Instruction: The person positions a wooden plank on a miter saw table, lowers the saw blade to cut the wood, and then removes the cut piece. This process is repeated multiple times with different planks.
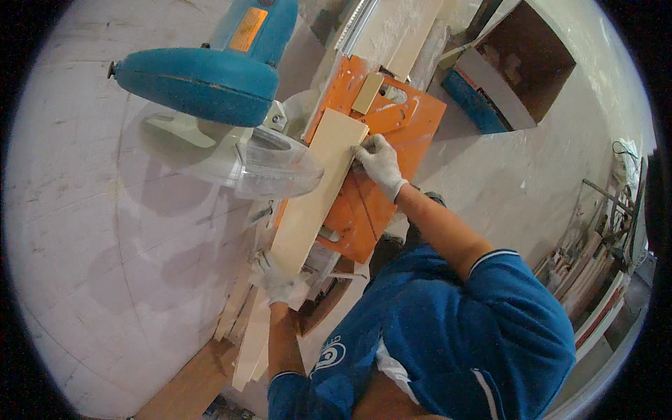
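Observation:
A long pale wooden board lies slantwise on the orange table of a mitre saw. My right hand, in a white work glove, pinches the board's right edge near its far end. At the near end my left hand, gloved likewise, grips the board from its left side, some of its fingers hidden. The saw's blue motor housing is raised to the left, and its clear blade guard hangs beside the board. A small wood offcut rests just past the board's far end.
A pale wall rises close on the left. An open cardboard box stands at the far right. More long strips run below my left hand. Several wood lengths are piled at the right edge.

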